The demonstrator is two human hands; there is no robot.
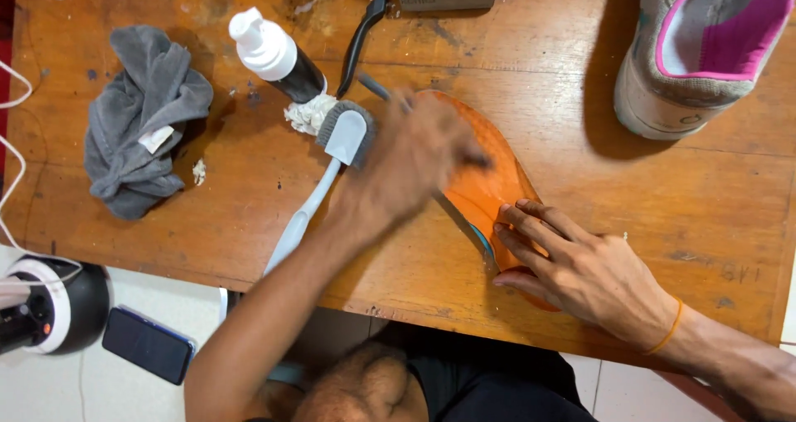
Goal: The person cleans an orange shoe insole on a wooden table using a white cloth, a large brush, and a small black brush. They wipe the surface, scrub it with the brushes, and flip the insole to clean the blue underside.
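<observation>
Insole: the orange insole [489, 181] lies flat on the wooden table [663, 198], near the front edge, running from the upper left to the lower right.
Right hand: the right hand [580, 264] rests on the lower end of the insole with the fingers spread and pressed flat; it pins, it does not pinch.
Left hand: the left hand [414, 169] is over the upper half of the insole and is blurred. It seems closed around a thin dark handle, perhaps a small brush, but I cannot tell this for sure.
Doing it well: in my judgement the pinning hand should keep firm pressure, so the insole does not slide, and the strokes should go along the insole, away from the pinning fingers.
Near things: a white brush with a grey head [344, 136] lies just beside the left hand, touching a small wad of white paper [308, 113]. A bottle with a white pump top [269, 53] stands behind it.
Further away: a crumpled grey cloth [141, 115] is at the left, and a grey shoe with pink lining [705, 49] is at the upper right, well apart.
</observation>
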